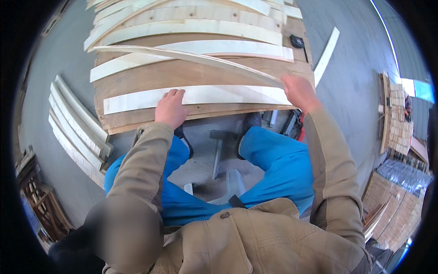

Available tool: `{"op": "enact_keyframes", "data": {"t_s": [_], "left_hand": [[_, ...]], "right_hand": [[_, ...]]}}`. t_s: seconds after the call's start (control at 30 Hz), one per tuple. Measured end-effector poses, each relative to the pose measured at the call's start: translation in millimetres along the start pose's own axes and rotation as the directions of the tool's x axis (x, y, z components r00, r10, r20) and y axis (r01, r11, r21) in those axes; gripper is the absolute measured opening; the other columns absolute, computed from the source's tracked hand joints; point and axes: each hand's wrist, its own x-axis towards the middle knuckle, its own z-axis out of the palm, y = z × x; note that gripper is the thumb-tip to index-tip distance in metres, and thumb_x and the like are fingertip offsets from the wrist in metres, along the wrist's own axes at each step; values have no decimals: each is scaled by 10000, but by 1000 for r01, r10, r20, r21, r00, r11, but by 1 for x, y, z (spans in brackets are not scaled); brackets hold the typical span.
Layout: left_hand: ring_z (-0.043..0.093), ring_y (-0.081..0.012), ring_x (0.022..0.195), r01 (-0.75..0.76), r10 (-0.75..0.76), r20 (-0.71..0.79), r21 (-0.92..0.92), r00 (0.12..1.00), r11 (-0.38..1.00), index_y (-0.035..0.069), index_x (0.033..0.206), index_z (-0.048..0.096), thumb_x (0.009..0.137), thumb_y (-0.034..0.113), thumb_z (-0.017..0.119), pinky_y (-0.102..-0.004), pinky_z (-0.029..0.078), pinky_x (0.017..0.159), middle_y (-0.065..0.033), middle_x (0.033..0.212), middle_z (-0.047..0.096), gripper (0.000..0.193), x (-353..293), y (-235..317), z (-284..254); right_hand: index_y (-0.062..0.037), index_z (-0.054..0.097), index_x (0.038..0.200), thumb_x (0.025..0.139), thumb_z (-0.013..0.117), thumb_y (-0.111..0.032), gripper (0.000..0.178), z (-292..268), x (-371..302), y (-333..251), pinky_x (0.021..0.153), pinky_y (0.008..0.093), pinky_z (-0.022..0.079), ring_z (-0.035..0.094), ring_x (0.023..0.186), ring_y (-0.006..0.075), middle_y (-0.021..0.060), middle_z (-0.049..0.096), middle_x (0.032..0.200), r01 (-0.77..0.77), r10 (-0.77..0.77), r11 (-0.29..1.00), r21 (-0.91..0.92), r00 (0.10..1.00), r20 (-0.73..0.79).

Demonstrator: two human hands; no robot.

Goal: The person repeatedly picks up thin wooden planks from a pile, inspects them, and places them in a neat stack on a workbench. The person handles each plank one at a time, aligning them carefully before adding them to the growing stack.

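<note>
Right hand (296, 91) is closed around the right end of a long, thin wood strip (214, 61), fingers and thumb pinched on it, close to the table's near right corner. Strip is up on its narrow edge and runs diagonally across the table (132, 81) toward the left edge. Can't tell if its far end touches anything.

Left hand (171, 108) lies across a pale, slightly curved plank (228, 94), fingers part-curled, thumb out to the side. Contact looks clear; can't tell if it grips or just rests. That plank lies flat along the near edge, its right end running in by the right hand.

Another curved plank (232, 47) sits mid-table, passing under the strip's line, left end at the left edge. More pale slats (196, 27) are layered toward the far edge, some crossing. Black tape measure (297, 41) is by the right edge, toward the far end.

Off the table: a group of curved planks (77, 121) on the floor past the left edge, a single plank (326, 57) beyond the right edge.
</note>
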Motion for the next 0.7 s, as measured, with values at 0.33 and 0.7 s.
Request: {"op": "enact_keyframes", "data": {"t_s": [0.33,0.7], "left_hand": [[568,-347,1334,-257,241,100,201,965,945,86,1397,585,739,146,885,-475,500,1070,-122,1401,614,725,56,-17,48],[652,-387,1233,-459,431,187,148,883,876,17,1283,633,869,123,650,-475,552,1025,-212,1401,633,429,63,-26,29]], "right_hand": [[-78,650,1067,934,688,-127,147,-2,-1,7,800,526,550,700,928,430,183,730,948,-64,60,989,135,998,34],[-70,640,1089,928,657,-82,162,-4,-1,11,778,549,549,705,901,438,211,723,903,-26,29,985,173,999,-15]]}}
